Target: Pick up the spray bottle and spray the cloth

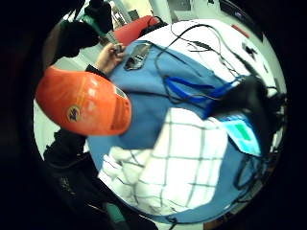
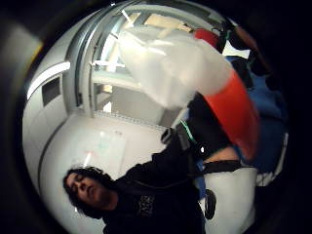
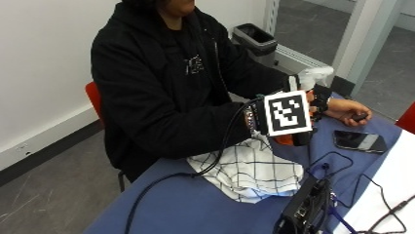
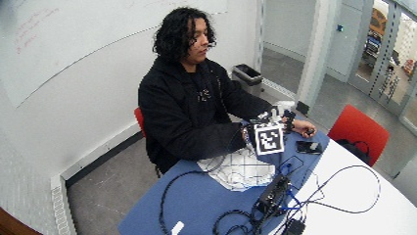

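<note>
The spray bottle (image 3: 313,76) has a pale translucent top and an orange lower body (image 1: 81,100). My gloved right hand (image 3: 317,104) grips it and holds it up off the table, just past the far edge of the cloth. The white cloth with dark checks (image 3: 250,173) lies crumpled on the blue table cover (image 3: 195,204), below and in front of the hand. In the thumb side palm view the bottle (image 2: 195,73) fills the space close to the palm. The little finger side palm view looks down on the cloth (image 1: 177,167).
The bare left hand (image 3: 347,109) rests on the table holding a small dark object. A phone (image 3: 360,141) lies beside it. A black box (image 3: 303,209) with blue and black cables (image 3: 337,165) stands near the cloth. A bin (image 3: 256,36) stands behind.
</note>
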{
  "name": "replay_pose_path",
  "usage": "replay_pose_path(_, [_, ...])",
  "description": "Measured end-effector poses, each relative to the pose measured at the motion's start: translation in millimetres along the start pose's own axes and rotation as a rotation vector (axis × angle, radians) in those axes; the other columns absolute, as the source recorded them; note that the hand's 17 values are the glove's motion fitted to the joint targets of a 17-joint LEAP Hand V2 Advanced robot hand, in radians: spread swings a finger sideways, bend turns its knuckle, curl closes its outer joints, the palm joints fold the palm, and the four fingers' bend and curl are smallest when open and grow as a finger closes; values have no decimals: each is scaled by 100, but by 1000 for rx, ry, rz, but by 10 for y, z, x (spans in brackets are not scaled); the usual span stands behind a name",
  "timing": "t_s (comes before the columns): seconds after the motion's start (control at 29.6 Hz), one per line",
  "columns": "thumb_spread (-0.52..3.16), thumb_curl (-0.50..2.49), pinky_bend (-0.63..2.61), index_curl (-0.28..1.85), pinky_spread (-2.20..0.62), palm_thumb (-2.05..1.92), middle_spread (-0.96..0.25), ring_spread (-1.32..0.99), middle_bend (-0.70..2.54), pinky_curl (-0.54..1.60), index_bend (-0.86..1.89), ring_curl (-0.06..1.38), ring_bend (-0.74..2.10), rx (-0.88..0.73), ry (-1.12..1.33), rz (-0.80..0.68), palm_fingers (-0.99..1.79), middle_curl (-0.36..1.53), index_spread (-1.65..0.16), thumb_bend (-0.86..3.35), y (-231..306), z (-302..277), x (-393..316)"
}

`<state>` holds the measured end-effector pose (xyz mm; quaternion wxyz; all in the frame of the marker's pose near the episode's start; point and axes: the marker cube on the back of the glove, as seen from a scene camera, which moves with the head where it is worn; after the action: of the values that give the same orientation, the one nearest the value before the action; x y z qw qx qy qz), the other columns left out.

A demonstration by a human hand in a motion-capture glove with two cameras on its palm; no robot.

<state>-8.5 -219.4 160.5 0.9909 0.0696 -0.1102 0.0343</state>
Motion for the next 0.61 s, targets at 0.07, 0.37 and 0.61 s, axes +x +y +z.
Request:
replay_pose_path(0.07, [94,68,28,56,11,71,-4,-8,38,43,5,50,59,-50,73,-11,55,54,-26,-6,152,-84,-3])
replay_pose_path(0.37, [104,57,31,42,21,65,-5,-5,25,41,8,42,45,-204,346,-86,24,46,-33,-4,915,-415,-97])
replay_pose_path(0.61, [109,51,32,35,23,62,-8,-6,25,39,10,37,39,-243,472,-118,18,43,-35,-3,1369,-328,-118])
